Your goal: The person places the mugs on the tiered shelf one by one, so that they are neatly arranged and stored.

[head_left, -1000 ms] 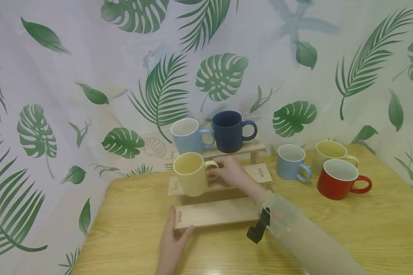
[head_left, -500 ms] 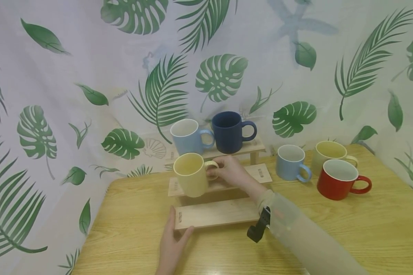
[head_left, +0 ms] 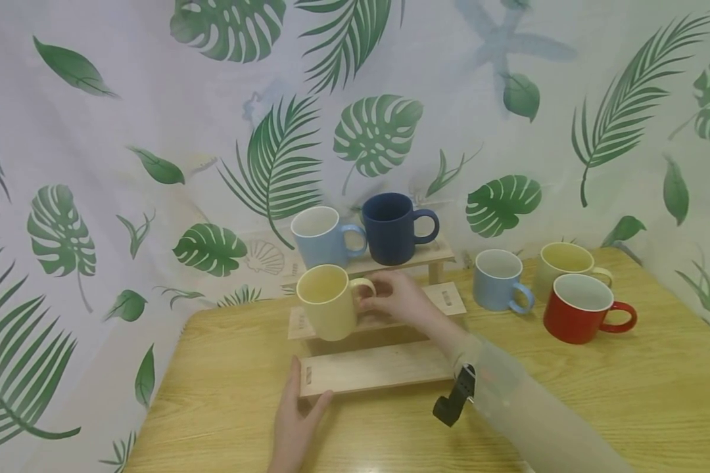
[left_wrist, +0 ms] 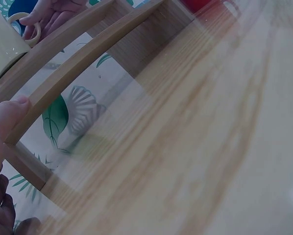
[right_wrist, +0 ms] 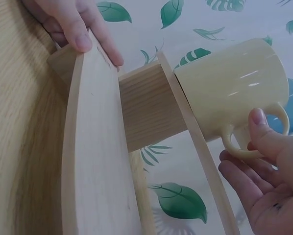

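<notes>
A tiered wooden stand (head_left: 378,368) stands on the table. My left hand (head_left: 296,420) holds the left end of its lowest board, thumb on the front edge and a finger along the side. On the middle board's left part stands a cream mug (head_left: 328,305), upright, yellow inside. My right hand (head_left: 399,299) is at the mug's handle; in the right wrist view the thumb lies against the handle (right_wrist: 242,152) with the other fingers loose below. On the top board stand a light blue mug (head_left: 321,238) and a dark blue mug (head_left: 390,230), handles to the right.
Right of the stand, on the wooden table (head_left: 225,394), are another light blue mug (head_left: 496,286), a red mug (head_left: 574,312) and a second cream mug (head_left: 547,272) partly behind the red one. A leaf-printed cloth (head_left: 307,66) hangs behind.
The right hand's fingers have loosened at the cream mug's handle, and its wrist has shifted slightly right and down. The mug stays in place. The left hand has not moved.
</notes>
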